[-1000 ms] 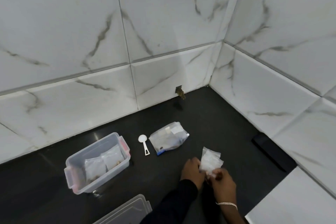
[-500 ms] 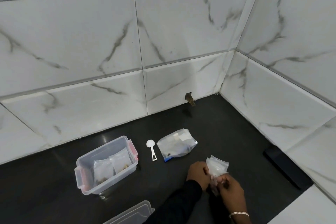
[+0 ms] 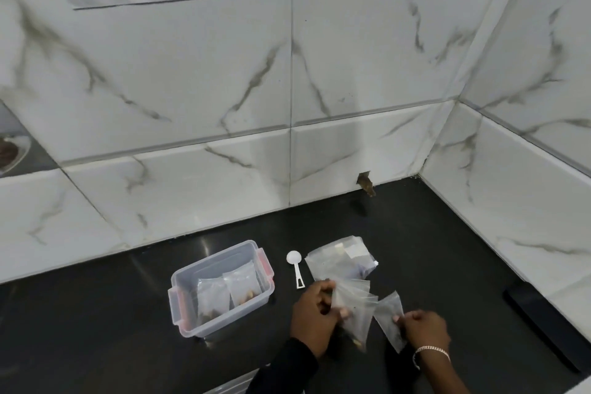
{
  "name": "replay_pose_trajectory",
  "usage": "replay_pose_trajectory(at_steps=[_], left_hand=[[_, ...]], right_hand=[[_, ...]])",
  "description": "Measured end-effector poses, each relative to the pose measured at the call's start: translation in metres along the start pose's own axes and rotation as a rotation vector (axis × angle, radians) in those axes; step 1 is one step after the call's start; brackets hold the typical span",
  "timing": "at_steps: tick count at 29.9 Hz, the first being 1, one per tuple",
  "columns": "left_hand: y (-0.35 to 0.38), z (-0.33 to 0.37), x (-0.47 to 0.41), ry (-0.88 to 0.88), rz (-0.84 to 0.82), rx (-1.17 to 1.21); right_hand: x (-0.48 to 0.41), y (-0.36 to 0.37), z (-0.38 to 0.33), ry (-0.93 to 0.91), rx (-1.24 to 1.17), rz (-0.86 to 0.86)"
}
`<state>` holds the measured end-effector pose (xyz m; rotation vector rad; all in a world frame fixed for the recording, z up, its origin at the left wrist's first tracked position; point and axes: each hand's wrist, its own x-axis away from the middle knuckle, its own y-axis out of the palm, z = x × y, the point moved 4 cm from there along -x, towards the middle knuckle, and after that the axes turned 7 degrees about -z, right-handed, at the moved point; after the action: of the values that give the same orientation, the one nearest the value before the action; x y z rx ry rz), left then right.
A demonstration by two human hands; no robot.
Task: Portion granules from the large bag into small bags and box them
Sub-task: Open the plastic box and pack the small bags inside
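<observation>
Countertop (image 3: 128, 313) of glossy black stone, set into a corner of white, grey-veined wall tiles (image 3: 351, 73).

Near the centre, left hand (image 3: 315, 313) at the end of a dark sleeve (image 3: 287, 371), fingers and thumb curled round a fanned stack of small clear plastic bags (image 3: 353, 307).

Just to its right, right hand (image 3: 422, 329) with a silver chain bracelet (image 3: 430, 350) at the wrist. Fingers bent, pinching the lower part of a single small clear bag (image 3: 388, 313). Bag tilted, upper corner close to the stack; touching or apart, cannot tell. Contents of these bags too blurred to judge.

Just beyond the left hand, flat on the stone, large clear plastic bag (image 3: 339, 261) with a pale label; granules inside hard to make out.

Beside it on the left, white plastic measuring scoop (image 3: 295, 267), bowl at the far end, handle at the near end.

Further left, open translucent rectangular plastic box (image 3: 224, 320) with pink clips at both ends. Inside, two filled small bags (image 3: 212, 297) standing side by side, brownish granules at the bottom of each.

At the near edge, corner of a clear plastic lid (image 3: 230, 389).

Far right, close to the side wall, flat black rectangular object (image 3: 543, 329).

At the foot of the far wall, small brown stub (image 3: 366, 184).
</observation>
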<state>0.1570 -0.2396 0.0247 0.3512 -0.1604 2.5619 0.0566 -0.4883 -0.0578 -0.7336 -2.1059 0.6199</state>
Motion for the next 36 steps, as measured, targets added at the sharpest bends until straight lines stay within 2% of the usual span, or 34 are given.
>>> replay_pose_trajectory(at_steps=[4, 7, 10, 13, 15, 19, 22, 24, 26, 28, 30, 32, 34, 36], left_hand=[[-0.074, 0.025, 0.052, 0.076, 0.202, 0.097], [-0.141, 0.037, 0.084, 0.147, 0.418, 0.054], [-0.193, 0.043, 0.095, 0.157, 0.549, -0.029], [-0.223, 0.039, 0.086, 0.083, 0.656, -0.219], [-0.226, 0.028, 0.064, -0.003, 0.667, -0.329], [-0.219, 0.007, 0.036, -0.254, 0.560, -0.456], [-0.210, 0.008, 0.021, -0.342, 0.448, -0.709], [-0.209, 0.006, 0.010, -0.401, 0.396, -0.795], [-0.209, 0.007, 0.004, -0.441, 0.337, -0.930], [-0.207, 0.013, 0.003, -0.430, 0.296, -1.074], [-0.203, 0.026, 0.010, -0.405, 0.307, -1.176], [-0.204, 0.041, 0.029, -0.362, 0.380, -1.162], [-0.211, 0.044, 0.068, -0.317, 0.487, -1.004], [-0.220, 0.023, 0.112, -0.365, 0.549, -0.880]], right_hand=[[0.052, 0.006, -0.059, -0.214, -0.290, -0.147], [0.092, 0.033, -0.121, -0.340, -0.502, -0.409], [0.129, 0.064, -0.195, -0.528, -0.529, -0.525], [0.156, 0.111, -0.258, -0.649, -0.403, -0.499], [0.159, 0.141, -0.279, -0.694, -0.219, -0.466], [0.162, 0.198, -0.286, -0.683, 0.266, -0.389], [0.164, 0.214, -0.277, -0.647, 0.416, -0.248], [0.163, 0.223, -0.274, -0.615, 0.536, -0.299], [0.167, 0.229, -0.282, -0.705, 0.778, -0.337], [0.173, 0.229, -0.289, -0.859, 0.951, -0.294], [0.182, 0.220, -0.293, -0.920, 1.057, -0.209], [0.192, 0.199, -0.295, -0.978, 0.999, -0.108], [0.199, 0.171, -0.278, -1.026, 0.830, -0.090], [0.194, 0.141, -0.237, -0.910, 0.639, -0.156]])
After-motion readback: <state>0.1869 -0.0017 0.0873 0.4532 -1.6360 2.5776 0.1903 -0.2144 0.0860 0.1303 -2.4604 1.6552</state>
